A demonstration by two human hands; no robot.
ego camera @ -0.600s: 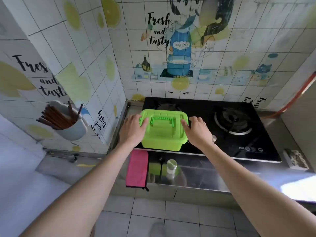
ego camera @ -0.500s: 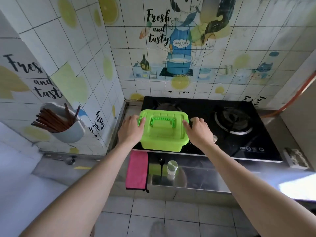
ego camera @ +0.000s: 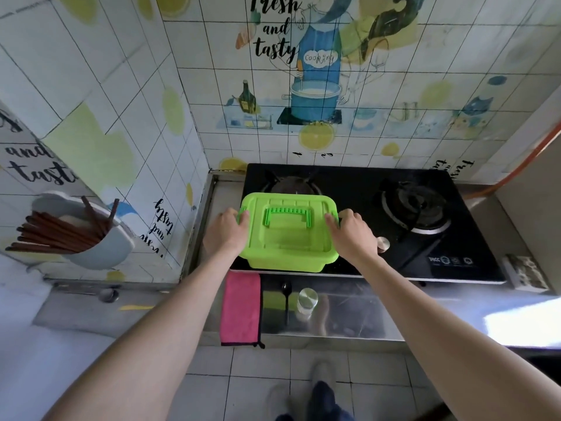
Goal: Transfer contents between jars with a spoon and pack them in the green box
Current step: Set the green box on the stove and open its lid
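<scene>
The green box [ego camera: 288, 235] sits on the near left corner of the stove [ego camera: 455, 256], partly over the left burner, with its lid on and its handle folded flat. The left hand [ego camera: 226, 233] holds the box at its 9 o'clock side and the right hand [ego camera: 353, 235] at its 3 o'clock side, fingers [ego camera: 332, 220] of both curled over the lid's edge and gripping it.

At the box's 6 o'clock, on the steel surface [ego camera: 364, 308] in front of the stove, a small jar [ego camera: 307, 300] with a metal cap stands upright. A dark spoon [ego camera: 286, 294] lies just beside it at its 9 o'clock, and a pink cloth [ego camera: 240, 308] hangs over the edge further that way.

Only one jar shows, capped, and the spoon lies untouched, so no spooning is under way. What the closed box holds cannot be seen. At least this jar and the spoon remain unpacked, so I judge the task unfinished, with the lid needing to come off.
</scene>
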